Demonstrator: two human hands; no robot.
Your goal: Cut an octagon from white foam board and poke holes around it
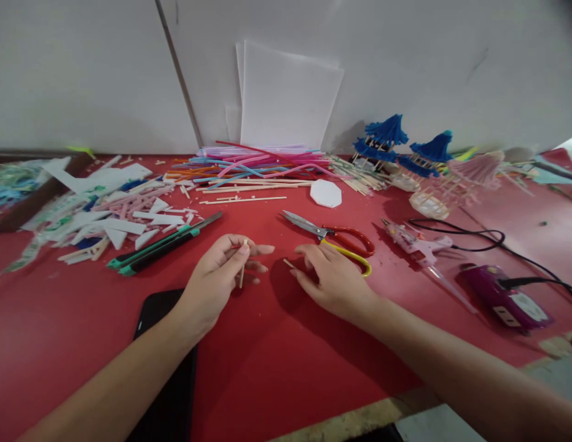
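My left hand (216, 276) pinches a short pale stick (242, 275) between thumb and forefinger, its other fingers spread. Just right of it, my right hand (334, 276) is low over the red table, palm down, with its thumb and fingers apart around a small stick piece (289, 263); whether it touches the piece I cannot tell. Beyond my right hand lie scissors (308, 226) with one red and one yellow handle. A green and black cutter knife (161, 248) rests left of my left hand. A white octagonal piece (325, 193) lies further back.
Left: foam scraps (115, 227) and a box (41, 199). Back: colourful pipe cleaners (267, 162) and white sheets (290, 92). Right: small blue-roofed models (387, 132), a pink glue gun (417, 245), a purple power strip (507, 298) with cables. A black phone (175, 368) lies under my left forearm.
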